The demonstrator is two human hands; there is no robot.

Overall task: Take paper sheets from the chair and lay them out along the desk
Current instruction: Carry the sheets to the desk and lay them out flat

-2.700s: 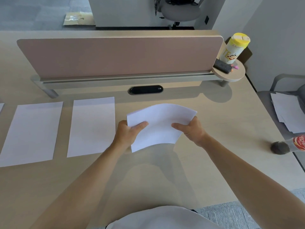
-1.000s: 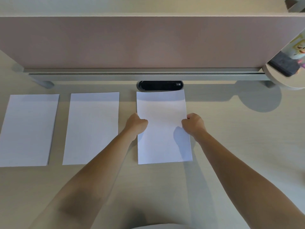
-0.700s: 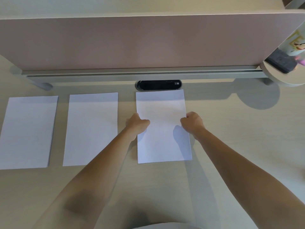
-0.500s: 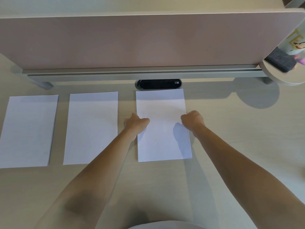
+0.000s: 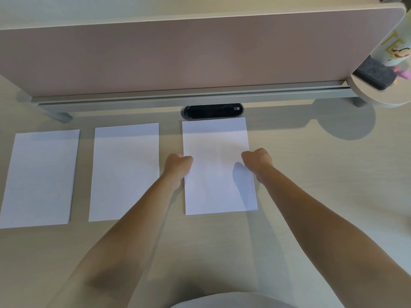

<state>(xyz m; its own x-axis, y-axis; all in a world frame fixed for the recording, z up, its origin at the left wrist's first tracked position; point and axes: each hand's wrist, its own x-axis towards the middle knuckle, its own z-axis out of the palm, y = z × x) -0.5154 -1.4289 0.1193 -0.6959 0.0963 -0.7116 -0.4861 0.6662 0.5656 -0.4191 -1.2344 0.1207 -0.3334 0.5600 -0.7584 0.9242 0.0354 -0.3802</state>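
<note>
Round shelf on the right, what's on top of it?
A dark grey felt block, a printed canister and something small and pink. The block hides the canister's base.

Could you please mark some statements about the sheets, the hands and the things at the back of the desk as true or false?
1. Three sheets, the left sheet, middle sheet and right sheet, lie in a row on the desk. True.
2. The sheets overlap one another. False: bare desk shows between them.
3. The left hand and right hand are at the right sheet's side edges, fingers curled. True.
4. The black cable port sits just beyond the left sheet. False: it sits just beyond the right sheet's far edge.
5. The canister stands on the desk among the sheets. False: it stands on the round shelf at the right.
</note>
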